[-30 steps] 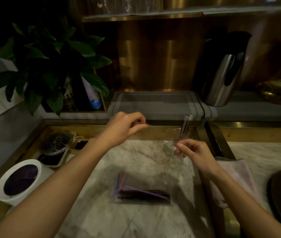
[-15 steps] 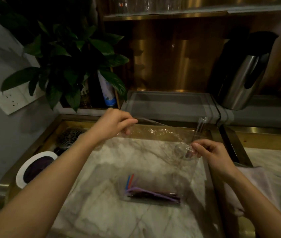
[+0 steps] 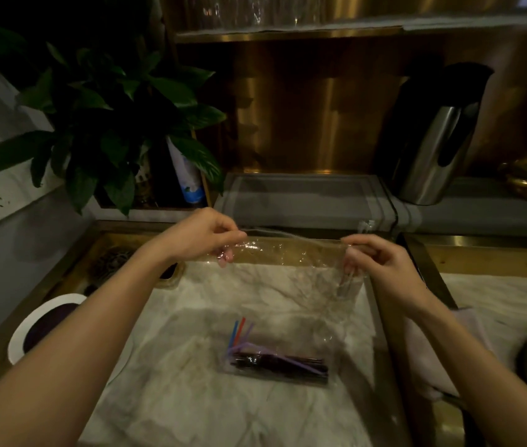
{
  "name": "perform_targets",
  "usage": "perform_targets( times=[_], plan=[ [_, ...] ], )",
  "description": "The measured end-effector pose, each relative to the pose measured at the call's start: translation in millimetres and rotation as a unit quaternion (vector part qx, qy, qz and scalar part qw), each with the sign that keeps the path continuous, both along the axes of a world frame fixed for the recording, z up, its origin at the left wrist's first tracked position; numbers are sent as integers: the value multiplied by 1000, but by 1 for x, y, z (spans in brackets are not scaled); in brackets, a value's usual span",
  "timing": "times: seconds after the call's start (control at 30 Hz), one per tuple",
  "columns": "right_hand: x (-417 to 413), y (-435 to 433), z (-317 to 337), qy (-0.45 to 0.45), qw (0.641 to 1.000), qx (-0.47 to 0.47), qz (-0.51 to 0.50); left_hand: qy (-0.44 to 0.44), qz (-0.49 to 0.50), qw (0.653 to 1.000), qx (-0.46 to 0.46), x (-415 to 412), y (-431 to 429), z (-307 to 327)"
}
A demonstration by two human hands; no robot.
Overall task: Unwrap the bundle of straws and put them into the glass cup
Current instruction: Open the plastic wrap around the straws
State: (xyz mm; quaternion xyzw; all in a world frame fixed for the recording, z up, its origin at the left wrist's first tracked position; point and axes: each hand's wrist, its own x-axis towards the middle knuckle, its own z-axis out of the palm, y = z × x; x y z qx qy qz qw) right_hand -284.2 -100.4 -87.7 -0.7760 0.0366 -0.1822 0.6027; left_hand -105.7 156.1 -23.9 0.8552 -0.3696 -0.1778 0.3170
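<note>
A sheet of clear plastic wrap [image 3: 291, 285] hangs stretched between my hands above the marble counter. My left hand [image 3: 204, 235] pinches its top left corner and my right hand [image 3: 375, 259] pinches the top right corner. Below the sheet, on the counter, lies the bundle of straws [image 3: 275, 361]: mostly dark ones with purple, blue and red ends sticking out at its left, still lying on the wrap's lower part. Glassware [image 3: 255, 9] stands on the upper shelf, blurred; I cannot pick out one glass cup.
A leafy plant [image 3: 104, 117] stands at the back left, a steel jug [image 3: 433, 150] at the back right. A white round container [image 3: 46, 327] sits left of the marble counter [image 3: 191, 398]. A folded cloth [image 3: 430, 353] lies under my right forearm.
My hands have moved further apart and the wrap is now spread wide and taut. The view has shifted slightly left and nearer. The straws stay on the counter.
</note>
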Motion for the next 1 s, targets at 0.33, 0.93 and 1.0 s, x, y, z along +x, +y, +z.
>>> perform_targets(
  times=[0.33, 0.93, 1.0],
  plan=[
    [57, 14, 75, 30, 874, -473, 106, -9, -21, 1000, -13, 0, -3, 6],
    [91, 30, 69, 123, 903, -377, 162, -379, -11, 921, -92, -59, -10, 1],
    [89, 31, 70, 124, 909, -367, 155, -306, -46, 950, -32, -67, -21, -15]
  ],
)
